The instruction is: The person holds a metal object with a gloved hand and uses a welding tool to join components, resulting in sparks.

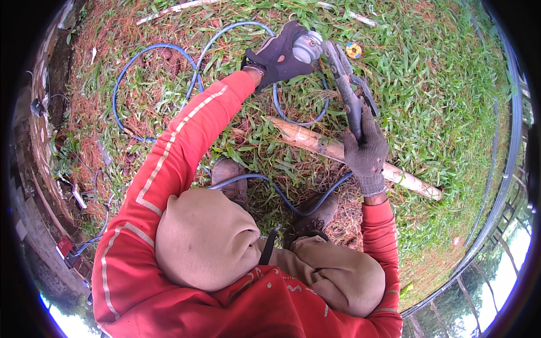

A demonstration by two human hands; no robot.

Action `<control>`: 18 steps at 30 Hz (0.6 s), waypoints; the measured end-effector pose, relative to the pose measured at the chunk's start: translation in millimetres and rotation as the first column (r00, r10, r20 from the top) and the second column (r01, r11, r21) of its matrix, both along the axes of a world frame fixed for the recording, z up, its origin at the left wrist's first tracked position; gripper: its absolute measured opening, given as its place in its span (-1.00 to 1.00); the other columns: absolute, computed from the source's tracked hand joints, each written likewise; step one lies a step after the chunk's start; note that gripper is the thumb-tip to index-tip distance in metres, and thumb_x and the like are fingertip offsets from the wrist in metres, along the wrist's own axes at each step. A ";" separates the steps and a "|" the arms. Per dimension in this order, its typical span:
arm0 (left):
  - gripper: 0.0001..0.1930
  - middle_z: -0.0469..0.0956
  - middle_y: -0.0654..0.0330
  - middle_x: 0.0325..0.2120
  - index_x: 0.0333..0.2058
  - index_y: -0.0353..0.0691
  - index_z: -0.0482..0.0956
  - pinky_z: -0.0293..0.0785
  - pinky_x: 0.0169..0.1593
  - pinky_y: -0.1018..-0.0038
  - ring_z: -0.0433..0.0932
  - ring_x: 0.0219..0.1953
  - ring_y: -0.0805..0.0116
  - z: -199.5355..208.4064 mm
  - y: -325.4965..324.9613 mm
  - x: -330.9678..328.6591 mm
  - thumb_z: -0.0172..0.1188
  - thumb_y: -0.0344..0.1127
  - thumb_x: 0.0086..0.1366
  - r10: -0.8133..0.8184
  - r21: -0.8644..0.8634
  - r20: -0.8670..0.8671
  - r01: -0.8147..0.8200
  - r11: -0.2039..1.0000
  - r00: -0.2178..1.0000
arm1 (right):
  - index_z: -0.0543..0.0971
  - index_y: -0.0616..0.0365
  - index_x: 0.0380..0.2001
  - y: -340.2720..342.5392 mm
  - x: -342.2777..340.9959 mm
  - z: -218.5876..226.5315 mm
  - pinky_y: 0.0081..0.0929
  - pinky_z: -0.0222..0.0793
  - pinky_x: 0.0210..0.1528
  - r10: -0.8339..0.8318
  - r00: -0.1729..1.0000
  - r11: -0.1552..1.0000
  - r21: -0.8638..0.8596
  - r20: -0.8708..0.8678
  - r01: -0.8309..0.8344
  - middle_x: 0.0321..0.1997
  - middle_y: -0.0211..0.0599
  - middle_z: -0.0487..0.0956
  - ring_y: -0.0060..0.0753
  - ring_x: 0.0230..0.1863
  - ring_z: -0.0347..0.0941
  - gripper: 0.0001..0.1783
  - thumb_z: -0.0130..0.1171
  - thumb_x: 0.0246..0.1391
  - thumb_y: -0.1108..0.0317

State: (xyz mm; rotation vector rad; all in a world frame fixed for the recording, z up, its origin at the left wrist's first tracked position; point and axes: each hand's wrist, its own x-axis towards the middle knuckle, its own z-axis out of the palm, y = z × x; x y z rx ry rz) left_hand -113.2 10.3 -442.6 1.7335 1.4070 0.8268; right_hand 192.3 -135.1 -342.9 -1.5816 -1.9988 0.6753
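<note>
My left hand, in a dark worn glove, is closed around a grey rounded fitting with a metal-looking end. My right hand, in a brown knitted glove, grips the lower end of a large dark two-armed wrench. The wrench's upper end meets the fitting's right side; whether its jaws bite on it I cannot make out. Blue hose loops over the grass and passes near the fitting. Where it ends is hidden. A small yellow-and-blue tape roll lies just right of the wrench's tip.
A pointed wooden stake lies on the grass, partly behind my right hand. My boots stand close below, with blue hose crossing between them. Thin sticks lie at the far side. Along the left runs a bank with a red object.
</note>
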 end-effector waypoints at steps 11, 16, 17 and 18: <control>0.23 0.53 -0.06 0.36 0.55 -0.35 0.12 0.56 0.45 0.21 0.60 0.37 0.05 11.8 -2.6 3.3 0.73 0.03 0.11 0.020 -0.018 -0.051 -0.021 1.000 0.998 | 0.48 0.33 0.51 1.1 1.0 -2.0 -0.12 0.70 0.09 0.008 1.000 1.000 -0.019 -0.012 -0.008 0.14 0.25 0.73 0.20 0.06 0.78 -0.13 0.50 0.13 0.39; 0.20 0.52 -0.08 0.35 0.53 -0.36 0.14 0.57 0.44 0.19 0.60 0.37 0.03 0.8 0.8 0.2 0.73 -0.03 0.09 -0.002 0.031 0.002 0.002 1.000 1.000 | 0.50 0.33 0.48 1.2 -3.6 0.2 -0.22 0.73 -0.04 0.002 1.000 0.999 0.046 -0.005 -0.002 0.02 0.10 0.78 0.01 -0.12 0.82 -0.19 0.47 0.17 0.38; 0.19 0.52 -0.08 0.35 0.53 -0.36 0.14 0.57 0.43 0.19 0.60 0.37 0.02 -0.8 0.9 -0.3 0.73 -0.05 0.08 -0.002 0.034 0.021 0.001 0.999 1.000 | 0.50 0.33 0.48 0.6 -3.0 0.0 -0.22 0.73 -0.04 0.003 1.000 0.999 0.045 -0.006 -0.003 0.02 0.10 0.78 0.01 -0.12 0.82 -0.19 0.47 0.17 0.38; 0.19 0.52 -0.08 0.35 0.53 -0.36 0.14 0.57 0.43 0.19 0.60 0.37 0.02 2.7 0.4 0.7 0.73 -0.05 0.08 -0.002 0.032 0.023 0.002 0.999 1.000 | 0.52 0.34 0.46 -0.9 -0.3 -0.3 -0.28 0.71 -0.13 -0.122 0.974 0.965 -0.251 -0.191 0.072 -0.06 -0.03 0.78 -0.12 -0.21 0.79 -0.24 0.44 0.21 0.38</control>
